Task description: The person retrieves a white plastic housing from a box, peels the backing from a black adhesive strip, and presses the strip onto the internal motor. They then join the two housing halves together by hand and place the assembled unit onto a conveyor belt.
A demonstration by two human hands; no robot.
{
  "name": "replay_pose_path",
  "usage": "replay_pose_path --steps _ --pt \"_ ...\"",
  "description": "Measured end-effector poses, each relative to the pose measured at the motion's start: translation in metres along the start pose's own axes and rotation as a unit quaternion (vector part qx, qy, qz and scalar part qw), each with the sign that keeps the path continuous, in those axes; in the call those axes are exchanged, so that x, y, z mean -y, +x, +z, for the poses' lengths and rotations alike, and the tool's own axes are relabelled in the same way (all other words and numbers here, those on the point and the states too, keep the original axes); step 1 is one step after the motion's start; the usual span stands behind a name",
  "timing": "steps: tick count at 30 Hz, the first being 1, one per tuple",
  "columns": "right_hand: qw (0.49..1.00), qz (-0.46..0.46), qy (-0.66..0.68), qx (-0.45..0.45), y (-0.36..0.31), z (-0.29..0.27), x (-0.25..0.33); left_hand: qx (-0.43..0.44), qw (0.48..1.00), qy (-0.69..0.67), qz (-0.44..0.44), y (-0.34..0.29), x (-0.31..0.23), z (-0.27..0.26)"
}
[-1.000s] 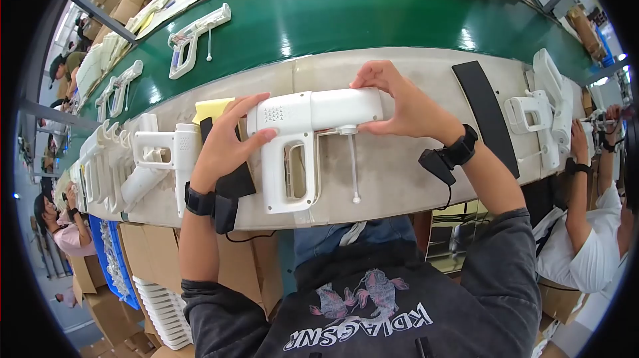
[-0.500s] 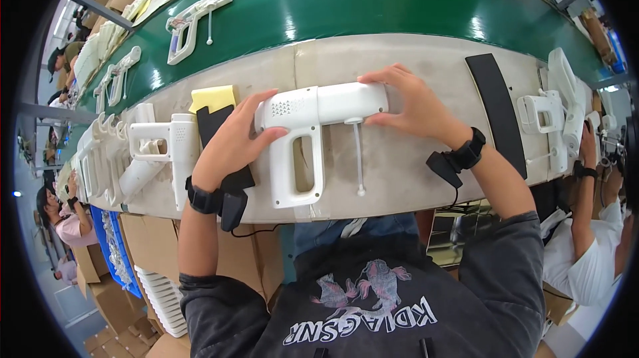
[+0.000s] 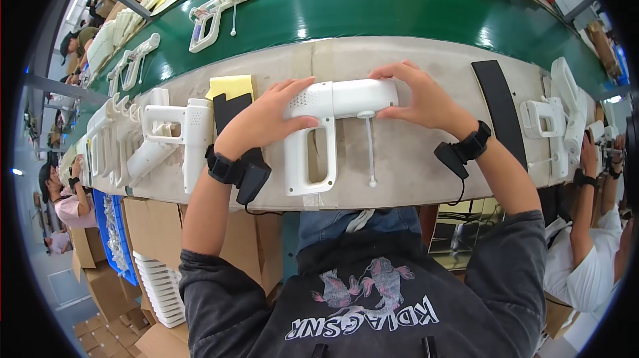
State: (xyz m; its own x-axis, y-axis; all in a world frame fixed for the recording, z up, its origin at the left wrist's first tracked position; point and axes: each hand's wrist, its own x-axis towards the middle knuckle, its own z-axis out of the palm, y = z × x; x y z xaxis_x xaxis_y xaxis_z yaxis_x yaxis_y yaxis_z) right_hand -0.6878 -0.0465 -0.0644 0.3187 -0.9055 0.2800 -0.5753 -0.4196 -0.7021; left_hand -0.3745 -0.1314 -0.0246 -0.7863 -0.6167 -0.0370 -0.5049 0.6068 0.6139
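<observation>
A white plastic gun-shaped casing with a looped handle lies on the worktop in front of me. From its underside a thin white rod with a ball tip runs toward me. My left hand is closed over the left part of the barrel, its thumb across the top of the handle, and it covers that end. At the opposite end, my right hand grips the barrel between thumb and fingers. Left of my left wrist stands another white casing, beside a yellow pad and a black strip.
A green conveyor belt crosses beyond the worktop, carrying an open half-casing. More white casings are stacked at left. On the right lie a long black strip and white casings, near a co-worker's hand.
My left hand has slid right along the barrel, covering more of its vented part. My right hand keeps its grip at the right end. The whole view has shifted slightly.
</observation>
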Motion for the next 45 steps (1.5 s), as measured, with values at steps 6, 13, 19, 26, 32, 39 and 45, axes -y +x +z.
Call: replay_pose_path --steps 6,13,19,26,32,39,45 --pt "0.995 0.069 0.018 0.068 0.003 -0.008 -0.007 0.121 0.990 0.024 -0.062 0.017 -0.010 -0.014" --pt "0.947 0.203 0.204 0.144 -0.012 -0.012 0.003 0.149 0.988 -0.041 -0.031 0.010 -0.014 -0.007" --pt "0.867 0.280 0.409 0.060 -0.048 -0.022 0.065 -0.008 0.999 0.010 0.051 -0.045 -0.072 0.002" --pt "0.935 0.110 0.338 0.005 -0.088 -0.030 0.094 -0.092 0.990 0.067 0.079 -0.082 -0.120 0.026" --pt "0.960 0.020 0.280 -0.022 -0.111 -0.038 0.099 -0.101 0.984 0.080 0.121 -0.082 -0.132 0.033" --pt "0.965 0.036 0.257 -0.048 -0.129 -0.040 0.105 -0.057 0.988 0.050 0.132 -0.070 -0.142 0.047" --pt "0.982 0.007 0.188 0.009 -0.121 -0.034 0.123 0.141 0.971 -0.183 0.056 -0.040 -0.175 0.053"
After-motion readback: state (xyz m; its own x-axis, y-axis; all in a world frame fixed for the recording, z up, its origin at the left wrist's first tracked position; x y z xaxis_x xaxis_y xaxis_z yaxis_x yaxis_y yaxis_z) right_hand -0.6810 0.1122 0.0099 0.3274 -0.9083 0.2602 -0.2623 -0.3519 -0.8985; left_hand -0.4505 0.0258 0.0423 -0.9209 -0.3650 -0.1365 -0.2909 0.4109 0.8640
